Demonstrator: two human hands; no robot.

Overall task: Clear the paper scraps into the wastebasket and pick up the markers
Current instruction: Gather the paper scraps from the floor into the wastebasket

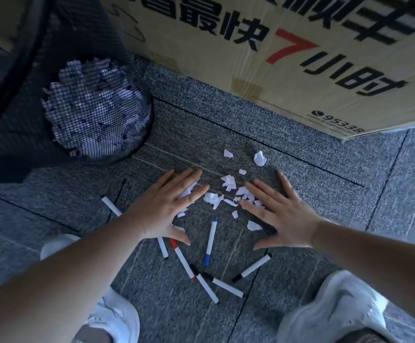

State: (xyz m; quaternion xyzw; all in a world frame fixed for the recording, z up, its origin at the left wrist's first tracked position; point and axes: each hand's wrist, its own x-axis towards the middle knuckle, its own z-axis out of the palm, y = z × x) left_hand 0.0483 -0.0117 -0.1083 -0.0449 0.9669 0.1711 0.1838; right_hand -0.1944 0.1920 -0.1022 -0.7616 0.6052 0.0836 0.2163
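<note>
1. Both hands lie palm-down on the grey carpet tiles (300, 169), fingers spread and holding nothing. The left hand (167, 209) covers a few torn pieces, white showing between and beside its fingers; the right hand (283, 214) rests just right of the main heap, fingertips touching its edge.
2. White paper scraps (228, 191) are strewn between the two hands, with two larger bits lying farther out toward the cardboard box (288, 58) printed in black characters and a red 7.
3. Left of the box stands the black mesh wastebasket (132, 78), torn white paper visible through its mesh.
4. Six markers lie on the carpet nearer the person. A blue marker (210, 241) lies between the wrists; a red marker (182, 258) runs diagonally below the left thumb. One white-bodied marker (112, 206) passes under the left wrist. Three black-capped ones lie lower: black marker (252, 267), a second (223, 285) and a third (205, 284) touching the red marker's end.
5. White shoes (332, 310) show at the bottom corners.
</note>
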